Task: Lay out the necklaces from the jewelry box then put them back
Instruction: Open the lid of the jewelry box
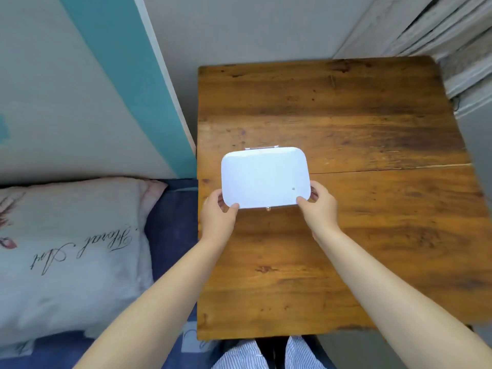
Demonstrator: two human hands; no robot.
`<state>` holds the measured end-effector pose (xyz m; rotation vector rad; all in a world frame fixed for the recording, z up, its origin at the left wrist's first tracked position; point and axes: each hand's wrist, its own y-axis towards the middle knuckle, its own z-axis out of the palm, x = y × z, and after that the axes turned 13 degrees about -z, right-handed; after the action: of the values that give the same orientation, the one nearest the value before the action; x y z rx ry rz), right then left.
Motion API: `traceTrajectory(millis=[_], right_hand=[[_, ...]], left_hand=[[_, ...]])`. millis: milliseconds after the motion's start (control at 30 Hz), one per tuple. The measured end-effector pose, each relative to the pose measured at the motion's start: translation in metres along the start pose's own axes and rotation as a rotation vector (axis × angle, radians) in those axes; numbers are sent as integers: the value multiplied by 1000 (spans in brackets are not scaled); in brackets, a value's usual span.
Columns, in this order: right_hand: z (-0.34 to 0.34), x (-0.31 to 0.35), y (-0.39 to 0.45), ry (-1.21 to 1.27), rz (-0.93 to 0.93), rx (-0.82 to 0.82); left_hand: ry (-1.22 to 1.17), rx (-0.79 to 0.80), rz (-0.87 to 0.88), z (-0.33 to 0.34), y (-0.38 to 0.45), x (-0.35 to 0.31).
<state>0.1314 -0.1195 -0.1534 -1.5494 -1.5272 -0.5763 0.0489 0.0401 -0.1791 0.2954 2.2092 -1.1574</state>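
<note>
A white jewelry box with rounded corners is over the left middle of the wooden table, its lid closed. A small metal clasp shows at its near edge and a hinge at its far edge. My left hand grips the box's near left corner. Gripping the near right corner is my right hand. No necklaces are in sight; whatever the box holds is hidden by the lid.
A bed with a blue sheet and a pale pillow with script lettering lies left of the table. A wall with a teal stripe stands behind. Grey slats rise at the right. My striped trousers show below the table's near edge.
</note>
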Motion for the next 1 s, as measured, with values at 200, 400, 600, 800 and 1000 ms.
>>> traceTrajectory(millis=[200, 400, 600, 800, 1000], right_hand=[[-31, -47, -77, 1, 42, 54], [-43, -76, -109, -13, 45, 96], [-38, -84, -116, 32, 63, 129], [-51, -63, -110, 198, 82, 71], [-55, -32, -66, 294, -120, 44]], left_hand=[[6, 22, -89, 23, -71, 65], [8, -26, -93, 37, -103, 96], [56, -88, -53, 42, -109, 98], [83, -132, 25, 27, -111, 80], [11, -99, 308, 11, -96, 35]])
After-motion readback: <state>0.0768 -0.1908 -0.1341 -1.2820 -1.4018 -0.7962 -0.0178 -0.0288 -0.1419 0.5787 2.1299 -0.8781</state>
